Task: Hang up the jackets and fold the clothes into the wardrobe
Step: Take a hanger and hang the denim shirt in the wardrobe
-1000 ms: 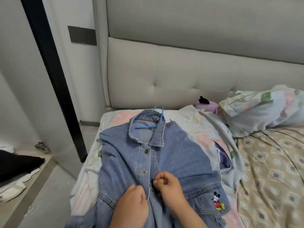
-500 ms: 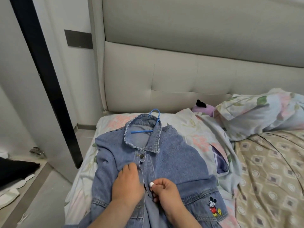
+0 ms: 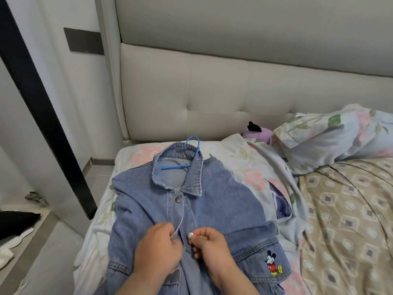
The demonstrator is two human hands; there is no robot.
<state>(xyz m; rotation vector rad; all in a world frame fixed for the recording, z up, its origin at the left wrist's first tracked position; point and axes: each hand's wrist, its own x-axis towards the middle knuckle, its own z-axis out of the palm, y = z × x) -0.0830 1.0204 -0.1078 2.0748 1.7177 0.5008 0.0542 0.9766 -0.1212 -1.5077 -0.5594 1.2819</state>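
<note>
1. Left hand (image 3: 157, 250): fingers curled, pinching the denim jacket (image 3: 223, 205) by the loose edge of its front opening. Right hand (image 3: 210, 245), close at its 3 o'clock, pinches a round silver button (image 3: 190, 235) between thumb and forefinger.
2. The jacket lies front-up on the bed (image 3: 131, 154), collar at 12 o'clock from the hands. A blue hanger (image 3: 192, 145) sits inside it, with the hook poking out past the collar.
3. We judge the step to be fastening this second button. The top button (image 3: 177, 200), at 12 o'clock, looks done up.
4. To do it well:
   - Draw the left edge across until the buttonhole sits over the button.
   - Tip the button on edge and feed it through.
   - Keep both front panels flat, so the jacket hangs square and stays on the hanger.
5. Materials:
   - The denim is mid-blue, stiff and heavy, and holds broad creases.
   - The collar edge is frayed or scalloped.
   - The buttons are smooth domed metal, likely slippery.
   - The hanger is thin plastic.
6. An embroidered cartoon mouse (image 3: 272, 262) sits at 4 o'clock of the right hand. A floral pillow (image 3: 340, 141) lies at 2 o'clock and a padded headboard (image 3: 212, 92) stands beyond.
</note>
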